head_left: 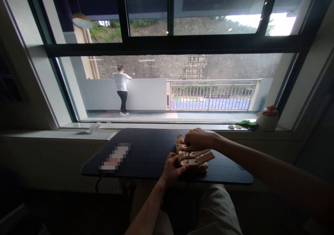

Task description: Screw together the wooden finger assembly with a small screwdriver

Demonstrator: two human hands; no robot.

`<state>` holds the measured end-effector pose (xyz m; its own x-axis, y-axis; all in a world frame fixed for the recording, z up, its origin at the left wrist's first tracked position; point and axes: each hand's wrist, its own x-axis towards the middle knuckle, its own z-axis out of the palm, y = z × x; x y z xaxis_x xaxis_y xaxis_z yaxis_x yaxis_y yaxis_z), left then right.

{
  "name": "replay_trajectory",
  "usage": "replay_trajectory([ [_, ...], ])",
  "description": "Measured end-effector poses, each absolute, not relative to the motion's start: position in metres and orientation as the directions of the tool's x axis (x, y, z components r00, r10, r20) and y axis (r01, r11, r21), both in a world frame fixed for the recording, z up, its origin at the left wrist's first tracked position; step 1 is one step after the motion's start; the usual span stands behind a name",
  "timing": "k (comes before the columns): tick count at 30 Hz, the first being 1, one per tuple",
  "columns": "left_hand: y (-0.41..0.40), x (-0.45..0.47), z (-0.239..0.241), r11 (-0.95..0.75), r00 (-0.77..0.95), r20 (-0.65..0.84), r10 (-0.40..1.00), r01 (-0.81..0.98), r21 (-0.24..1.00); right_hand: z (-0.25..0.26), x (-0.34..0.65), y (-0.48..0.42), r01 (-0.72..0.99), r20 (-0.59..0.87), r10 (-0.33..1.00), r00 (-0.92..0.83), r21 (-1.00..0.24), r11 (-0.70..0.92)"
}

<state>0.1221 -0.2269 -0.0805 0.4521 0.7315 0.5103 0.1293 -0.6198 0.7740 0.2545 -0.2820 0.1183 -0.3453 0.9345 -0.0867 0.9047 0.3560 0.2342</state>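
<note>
A light wooden assembly (195,161) with curved ends, flat angled slats and dark holes lies on the right part of the black table (146,148). My left hand (172,167) is closed around its near left edge, the thumb along the front. Above it, my right hand (197,139) is wrapped in a fist round a screwdriver (188,157). Only the thin shaft shows below the fist, upright, with its lower end at a hole in the nearest wooden piece. The handle is hidden in my fingers.
A blurred-out flat item (114,158) lies on the table's left side. On the window sill are a clear plastic bag (94,127), tape rolls (231,126), something green (246,124) and a white pot (268,120). Outside the window, a person (121,88) stands by a wall.
</note>
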Motion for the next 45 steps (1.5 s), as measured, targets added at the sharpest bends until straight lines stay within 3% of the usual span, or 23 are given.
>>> replay_trajectory([
  [6, -0.228, 0.121, -0.079, -0.623, 0.461, 0.509, 0.727, 0.130, 0.771, 0.119, 0.267, -0.274, 0.914, -0.149, 0.917, -0.371, 0.115, 0.388],
  [16, -0.228, 0.121, -0.079, -0.609, 0.452, 0.498, 0.740, 0.137, 0.781, 0.120, 0.269, -0.275, 0.929, -0.048, 0.936, -0.348, 0.114, 0.351],
  [23, -0.229, 0.121, -0.079, -0.609, 0.447, 0.501, 0.741, 0.131, 0.783, 0.124, 0.272, -0.273, 0.903, -0.150, 0.891, -0.428, -0.022, 0.430],
  [28, -0.229, 0.121, -0.078, -0.603, 0.445, 0.500, 0.743, 0.121, 0.788, 0.121, 0.272, -0.273, 0.934, -0.062, 0.939, -0.339, 0.102, 0.343],
  [34, -0.228, 0.121, -0.080, -0.612, 0.446, 0.507, 0.737, 0.124, 0.781, 0.127, 0.272, -0.274, 0.930, -0.177, 0.921, -0.346, 0.069, 0.362],
  [40, -0.230, 0.120, -0.078, -0.608, 0.449, 0.504, 0.738, 0.117, 0.785, 0.123, 0.269, -0.276, 0.932, -0.092, 0.952, -0.292, 0.196, 0.304],
  [45, -0.230, 0.121, -0.078, -0.596, 0.446, 0.491, 0.749, 0.127, 0.793, 0.127, 0.269, -0.277, 0.940, -0.129, 0.946, -0.299, 0.134, 0.315],
])
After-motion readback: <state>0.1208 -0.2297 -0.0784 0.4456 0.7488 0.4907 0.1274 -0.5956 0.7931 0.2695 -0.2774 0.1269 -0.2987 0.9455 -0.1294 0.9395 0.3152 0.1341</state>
